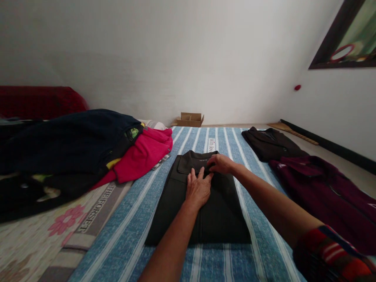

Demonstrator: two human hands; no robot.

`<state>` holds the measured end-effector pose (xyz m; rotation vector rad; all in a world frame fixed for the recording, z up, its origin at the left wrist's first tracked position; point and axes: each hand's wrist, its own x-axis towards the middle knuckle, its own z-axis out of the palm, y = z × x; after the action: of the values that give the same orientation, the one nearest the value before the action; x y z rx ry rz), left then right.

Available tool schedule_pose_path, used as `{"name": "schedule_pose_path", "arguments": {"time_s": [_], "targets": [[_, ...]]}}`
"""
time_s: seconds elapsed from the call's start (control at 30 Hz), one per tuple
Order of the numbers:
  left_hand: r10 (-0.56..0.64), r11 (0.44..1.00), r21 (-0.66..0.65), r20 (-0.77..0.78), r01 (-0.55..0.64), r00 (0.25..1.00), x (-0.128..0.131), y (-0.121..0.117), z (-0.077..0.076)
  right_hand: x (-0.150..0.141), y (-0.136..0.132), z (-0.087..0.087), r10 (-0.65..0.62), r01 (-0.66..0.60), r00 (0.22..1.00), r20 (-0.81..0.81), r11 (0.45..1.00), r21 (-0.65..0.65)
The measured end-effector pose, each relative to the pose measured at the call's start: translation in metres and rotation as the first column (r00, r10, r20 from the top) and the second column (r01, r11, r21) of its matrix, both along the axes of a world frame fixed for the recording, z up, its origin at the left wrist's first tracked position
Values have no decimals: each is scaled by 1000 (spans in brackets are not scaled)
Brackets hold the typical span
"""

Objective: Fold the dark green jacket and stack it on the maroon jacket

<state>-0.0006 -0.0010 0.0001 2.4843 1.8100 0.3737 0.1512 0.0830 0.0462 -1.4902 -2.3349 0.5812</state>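
Note:
A dark folded jacket (219, 213) with a turned-down collar lies flat in front of me, its collar end pointing away. My left hand (199, 190) rests palm down on its upper front, fingers spread just below the collar. At the right side of the collar is my right hand (221, 163), its fingers bent and closed on the collar's edge. The fingertips are partly hidden by the hand itself. Small light lettering shows inside the neck.
The jacket lies on a blue striped cloth (135, 231). To the right are a folded dark brown garment (272, 143) and a folded maroon jacket (320, 188). A heap of dark clothes (67, 141) and a pink garment (143, 152) sits left. A cardboard box (190, 119) stands by the wall.

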Motion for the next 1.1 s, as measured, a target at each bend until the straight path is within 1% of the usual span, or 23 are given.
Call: {"name": "schedule_pose_path", "arguments": {"time_s": [0.1, 0.2, 0.33, 0.47, 0.6, 0.7, 0.77, 0.87, 1.1], "targets": [[4, 1000, 20, 0, -4, 1000, 0, 0, 0, 10, -15, -5, -105, 110, 992, -75, 991, 73], [-1, 999, 39, -5, 1, 1000, 0, 0, 0, 22, -31, -16, -263, 279, 951, -161, 957, 83], [-21, 999, 29, -16, 21, 1000, 0, 2, 1, 40, -54, -35, -440, 462, 857, -270, 886, 23], [-11, 1000, 22, -25, 12, 1000, 0, 3, 2, 51, -75, -53, -547, 557, 749, -374, 826, -93], [-5, 1000, 17, -42, 6, 999, -1, 4, 3, 54, -88, -62, -622, 584, 644, -446, 776, -238], [-5, 1000, 18, -61, 6, 998, -1, 5, 4, 52, -93, -62, -659, 572, 579, -480, 748, -337], [-2, 1000, 10, -73, 3, 997, 0, 6, 7, 49, -94, -60, -677, 558, 550, -489, 733, -388], [1, 1000, -9, -81, -2, 997, 1, 6, 12, 46, -94, -58, -690, 539, 532, -492, 723, -432], [6, 999, -41, -122, -11, 992, 5, 6, 22, 40, -92, -57, -710, 547, 542, -449, 704, -453]]}}
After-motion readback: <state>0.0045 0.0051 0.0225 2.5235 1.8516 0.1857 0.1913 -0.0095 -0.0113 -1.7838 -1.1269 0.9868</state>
